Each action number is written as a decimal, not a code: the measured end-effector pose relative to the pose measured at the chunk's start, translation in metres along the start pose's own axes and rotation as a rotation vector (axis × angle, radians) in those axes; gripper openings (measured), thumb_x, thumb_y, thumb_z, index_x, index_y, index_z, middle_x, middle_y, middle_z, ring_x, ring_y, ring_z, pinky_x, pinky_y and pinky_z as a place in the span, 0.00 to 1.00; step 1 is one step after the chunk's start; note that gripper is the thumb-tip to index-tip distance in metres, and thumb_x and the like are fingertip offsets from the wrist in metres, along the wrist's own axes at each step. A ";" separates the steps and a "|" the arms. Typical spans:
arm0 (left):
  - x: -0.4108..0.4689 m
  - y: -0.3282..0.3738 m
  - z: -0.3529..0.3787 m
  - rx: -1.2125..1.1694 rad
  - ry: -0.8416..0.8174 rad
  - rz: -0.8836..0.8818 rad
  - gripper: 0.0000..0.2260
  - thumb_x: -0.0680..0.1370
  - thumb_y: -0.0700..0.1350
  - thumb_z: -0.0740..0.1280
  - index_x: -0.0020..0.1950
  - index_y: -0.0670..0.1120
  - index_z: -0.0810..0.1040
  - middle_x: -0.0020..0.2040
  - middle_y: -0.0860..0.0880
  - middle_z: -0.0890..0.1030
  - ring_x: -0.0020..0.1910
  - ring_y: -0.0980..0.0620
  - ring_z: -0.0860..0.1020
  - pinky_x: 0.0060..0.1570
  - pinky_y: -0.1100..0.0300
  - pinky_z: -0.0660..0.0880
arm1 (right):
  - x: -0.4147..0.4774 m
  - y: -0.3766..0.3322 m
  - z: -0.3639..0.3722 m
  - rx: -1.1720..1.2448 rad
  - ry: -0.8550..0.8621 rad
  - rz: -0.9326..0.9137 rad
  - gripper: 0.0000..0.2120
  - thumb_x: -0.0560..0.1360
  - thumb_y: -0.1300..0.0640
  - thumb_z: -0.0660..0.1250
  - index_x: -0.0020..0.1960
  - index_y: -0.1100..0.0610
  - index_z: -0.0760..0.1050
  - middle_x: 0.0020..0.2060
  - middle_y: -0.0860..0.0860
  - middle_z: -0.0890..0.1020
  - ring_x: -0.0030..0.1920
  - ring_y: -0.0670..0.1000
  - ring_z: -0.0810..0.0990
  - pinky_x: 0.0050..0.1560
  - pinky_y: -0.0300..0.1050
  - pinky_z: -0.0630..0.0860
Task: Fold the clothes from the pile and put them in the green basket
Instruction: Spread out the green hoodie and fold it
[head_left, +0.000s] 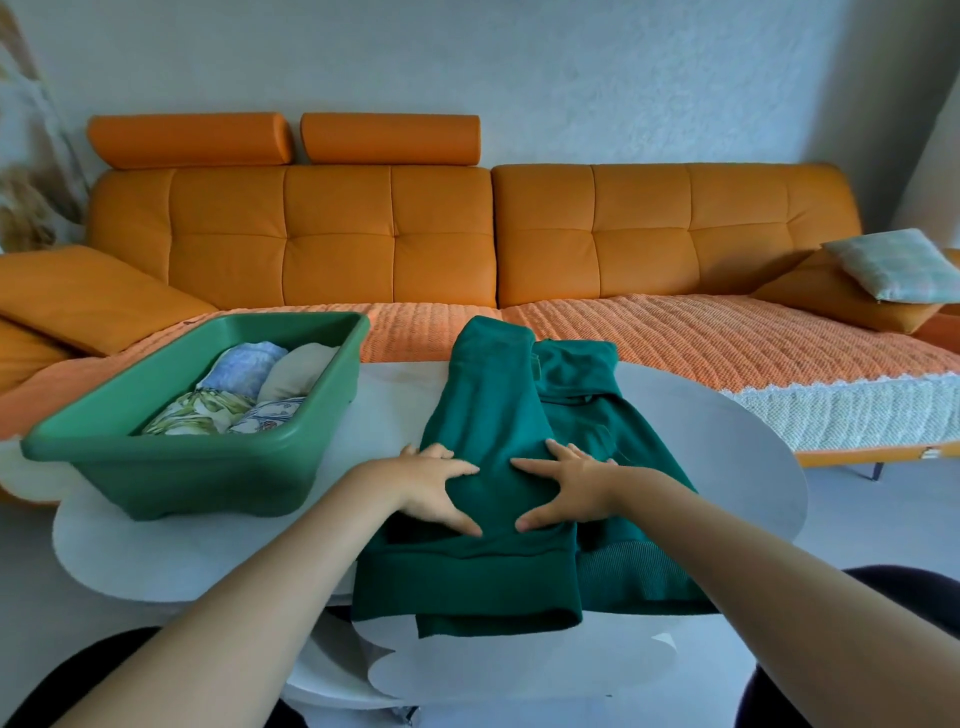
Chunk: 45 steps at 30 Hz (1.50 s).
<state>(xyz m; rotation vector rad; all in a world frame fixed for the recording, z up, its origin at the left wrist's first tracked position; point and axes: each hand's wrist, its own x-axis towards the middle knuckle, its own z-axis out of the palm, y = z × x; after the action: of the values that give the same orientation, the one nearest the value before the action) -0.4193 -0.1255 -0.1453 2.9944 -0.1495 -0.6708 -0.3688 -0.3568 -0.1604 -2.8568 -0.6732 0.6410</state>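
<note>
A dark green sweatshirt (498, 415) lies partly folded on the white table (727, 457), its ribbed hem toward me. My left hand (434, 488) and my right hand (566, 488) press flat on its middle with fingers spread, thumbs pointing at each other. The green basket (171, 467) stands on the table to the left. Inside it lie several folded clothes (244, 395) in pale blue, cream and leaf prints.
An orange sofa (389, 234) with a quilted cover runs behind the table. An orange cushion lies on its left end. A pale checked pillow (893, 265) rests on its right end. The table's scalloped edge is near my knees.
</note>
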 end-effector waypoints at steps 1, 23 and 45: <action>-0.001 0.002 -0.005 0.025 -0.009 -0.015 0.44 0.67 0.73 0.70 0.78 0.65 0.56 0.78 0.52 0.56 0.76 0.43 0.56 0.73 0.43 0.61 | 0.000 0.000 -0.002 -0.034 -0.031 0.007 0.50 0.57 0.19 0.66 0.75 0.26 0.50 0.81 0.46 0.46 0.80 0.58 0.44 0.76 0.69 0.50; 0.070 0.041 -0.068 -0.275 0.510 0.162 0.12 0.83 0.47 0.59 0.63 0.51 0.78 0.58 0.54 0.76 0.57 0.53 0.74 0.55 0.59 0.70 | 0.049 0.051 -0.056 0.043 0.501 0.001 0.14 0.82 0.48 0.57 0.61 0.43 0.78 0.61 0.47 0.78 0.62 0.53 0.76 0.61 0.50 0.74; 0.189 0.018 -0.053 -0.063 0.459 0.016 0.23 0.82 0.56 0.48 0.79 0.63 0.55 0.78 0.59 0.60 0.75 0.51 0.58 0.69 0.47 0.56 | 0.139 0.097 -0.056 0.270 0.494 0.451 0.26 0.79 0.42 0.54 0.70 0.57 0.71 0.63 0.56 0.75 0.62 0.59 0.75 0.61 0.52 0.71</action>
<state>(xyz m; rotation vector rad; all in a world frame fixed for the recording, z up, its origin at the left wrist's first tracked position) -0.2283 -0.1619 -0.1756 2.9851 -0.1207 0.0238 -0.1932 -0.3820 -0.1834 -2.7428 0.1254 0.0404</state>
